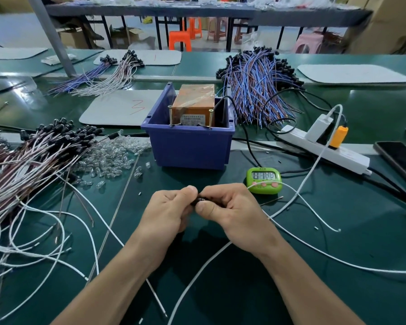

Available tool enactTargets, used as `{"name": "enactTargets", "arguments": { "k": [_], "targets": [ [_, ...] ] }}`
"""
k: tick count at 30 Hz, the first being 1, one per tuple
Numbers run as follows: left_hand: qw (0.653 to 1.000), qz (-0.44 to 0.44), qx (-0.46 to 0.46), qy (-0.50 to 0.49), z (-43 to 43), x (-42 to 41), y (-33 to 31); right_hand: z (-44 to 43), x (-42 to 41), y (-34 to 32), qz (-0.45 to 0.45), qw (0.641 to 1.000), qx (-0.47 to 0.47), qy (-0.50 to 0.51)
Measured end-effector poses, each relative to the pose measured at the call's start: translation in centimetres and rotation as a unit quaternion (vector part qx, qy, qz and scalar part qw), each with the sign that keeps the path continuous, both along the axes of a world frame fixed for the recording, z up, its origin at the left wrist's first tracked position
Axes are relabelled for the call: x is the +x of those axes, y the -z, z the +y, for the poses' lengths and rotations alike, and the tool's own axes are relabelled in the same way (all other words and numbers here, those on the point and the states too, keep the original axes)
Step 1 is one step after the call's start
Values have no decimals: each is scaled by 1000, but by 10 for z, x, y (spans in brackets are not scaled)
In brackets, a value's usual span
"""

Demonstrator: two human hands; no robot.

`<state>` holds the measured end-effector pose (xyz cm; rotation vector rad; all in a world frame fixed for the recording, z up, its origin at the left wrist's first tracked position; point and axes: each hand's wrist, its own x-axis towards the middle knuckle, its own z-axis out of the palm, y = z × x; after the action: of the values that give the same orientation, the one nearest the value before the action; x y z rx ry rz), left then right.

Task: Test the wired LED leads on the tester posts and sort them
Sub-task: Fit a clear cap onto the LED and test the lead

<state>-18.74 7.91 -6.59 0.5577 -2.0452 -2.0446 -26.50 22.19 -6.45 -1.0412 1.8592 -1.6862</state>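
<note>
My left hand and my right hand meet over the green table and together pinch a small black LED holder between thumbs and fingers. Its white wires trail toward me. The tester, an orange box with two upright screw posts, sits in a blue bin just beyond my hands. A big pile of white and brown wired leads lies at the left. Another heap of blue and brown leads lies at the back right.
Loose clear LED caps spread left of the bin. A green timer, a white power strip and a phone sit on the right. A grey mat marked 3 and sorted lead bundles lie behind.
</note>
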Motion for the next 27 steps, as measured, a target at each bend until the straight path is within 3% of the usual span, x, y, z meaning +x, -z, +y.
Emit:
{"name": "enactTargets", "arguments": {
  "k": [3,6,9,12,16,19,23,25,27],
  "targets": [
    [961,33,-271,-47,-2,5,5,1,0,2,68,996,59,27],
    [933,75,-345,-66,-1,9,3,1,1,2,98,992,77,33],
    [947,53,-307,-77,-2,6,2,0,1,-1,71,996,51,19],
    [989,22,-134,-51,1,1,0,-1,-1,-3,24,1000,18,3],
    [999,5,43,-20,5,-3,1,-1,-2,-1,-3,1000,-11,-2],
    [1000,13,-2,-4,2,-2,0,0,-4,2,19,1000,4,17],
    [965,48,-255,-27,-3,5,0,0,-3,5,86,994,51,51],
    [962,49,-266,-27,-2,5,1,-1,-2,3,92,993,52,46],
    [983,34,-171,-53,-6,1,0,-1,-3,0,74,996,40,34]
  ]
}}
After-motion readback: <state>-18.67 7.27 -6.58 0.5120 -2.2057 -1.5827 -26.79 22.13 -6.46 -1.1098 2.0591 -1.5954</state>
